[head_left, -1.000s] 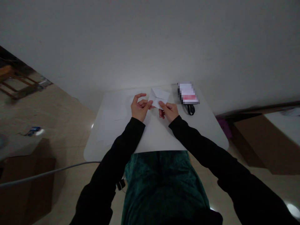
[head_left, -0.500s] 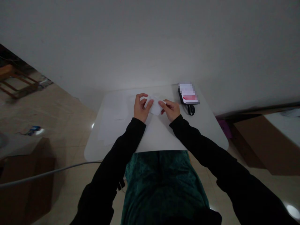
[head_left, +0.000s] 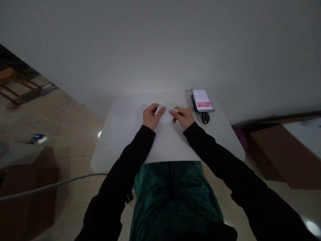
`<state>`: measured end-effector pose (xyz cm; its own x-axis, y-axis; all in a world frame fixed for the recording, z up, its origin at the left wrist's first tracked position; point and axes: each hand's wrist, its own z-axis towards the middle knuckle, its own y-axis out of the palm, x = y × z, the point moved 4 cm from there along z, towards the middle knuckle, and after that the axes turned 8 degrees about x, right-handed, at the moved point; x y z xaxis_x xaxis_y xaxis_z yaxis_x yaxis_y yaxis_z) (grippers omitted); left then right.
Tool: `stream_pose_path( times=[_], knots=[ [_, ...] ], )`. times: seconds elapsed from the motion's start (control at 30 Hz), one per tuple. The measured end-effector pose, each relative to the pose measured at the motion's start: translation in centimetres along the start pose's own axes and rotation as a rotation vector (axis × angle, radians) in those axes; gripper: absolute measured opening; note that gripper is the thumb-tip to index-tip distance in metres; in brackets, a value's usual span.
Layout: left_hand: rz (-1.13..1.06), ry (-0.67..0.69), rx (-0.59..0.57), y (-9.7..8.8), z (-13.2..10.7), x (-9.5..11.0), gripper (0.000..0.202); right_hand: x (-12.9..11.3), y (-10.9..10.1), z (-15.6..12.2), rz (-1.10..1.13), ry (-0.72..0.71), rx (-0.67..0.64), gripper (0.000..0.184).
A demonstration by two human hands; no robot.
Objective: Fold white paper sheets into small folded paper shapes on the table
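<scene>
A small piece of white paper (head_left: 166,116) is held between my two hands above the white table (head_left: 175,147). My left hand (head_left: 151,116) is closed on its left side, thumb on the near face and fingers behind. At the right edge, my right hand (head_left: 184,116) pinches the paper between thumb and fingers. The paper looks folded, with a straight upper edge; its exact folds are too faint to make out. Larger white sheets (head_left: 122,117) lie flat on the table to the left of my hands.
A dark device with a blurred screen (head_left: 203,100) sits at the table's back right, a black coiled cable (head_left: 205,117) beside it. The wall (head_left: 160,50) rises behind the table. Brown boxes (head_left: 288,154) stand off to the right, and a wooden stool (head_left: 15,83) is far left.
My left fingers have curled down and closed on the paper's left side, where the index finger was raised before. The right hand stays almost in place, still pinching.
</scene>
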<state>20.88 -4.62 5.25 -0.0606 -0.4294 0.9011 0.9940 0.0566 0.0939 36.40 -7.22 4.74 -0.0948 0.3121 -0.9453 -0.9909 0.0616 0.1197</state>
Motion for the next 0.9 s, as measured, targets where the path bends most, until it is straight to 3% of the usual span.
stream_pose_path(
  times=[0.27,0.53,0.77,0.9],
  knots=[
    [0.043,-0.006,0.028,0.0,-0.1,0.3,0.034,0.2,0.1,-0.3,-0.028,0.053,0.077,0.045],
    [0.165,0.049,0.11,-0.2,-0.5,0.3,0.031,0.3,0.5,-0.5,-0.075,0.066,-0.008,0.05],
    [0.231,0.016,-0.063,0.2,-0.8,1.0,0.04,0.2,0.8,-0.9,-0.12,0.065,-0.076,0.046],
    [0.221,-0.047,-0.062,0.2,-0.9,0.8,0.045,0.5,0.8,-1.0,-0.131,0.107,-0.059,0.039]
  ],
)
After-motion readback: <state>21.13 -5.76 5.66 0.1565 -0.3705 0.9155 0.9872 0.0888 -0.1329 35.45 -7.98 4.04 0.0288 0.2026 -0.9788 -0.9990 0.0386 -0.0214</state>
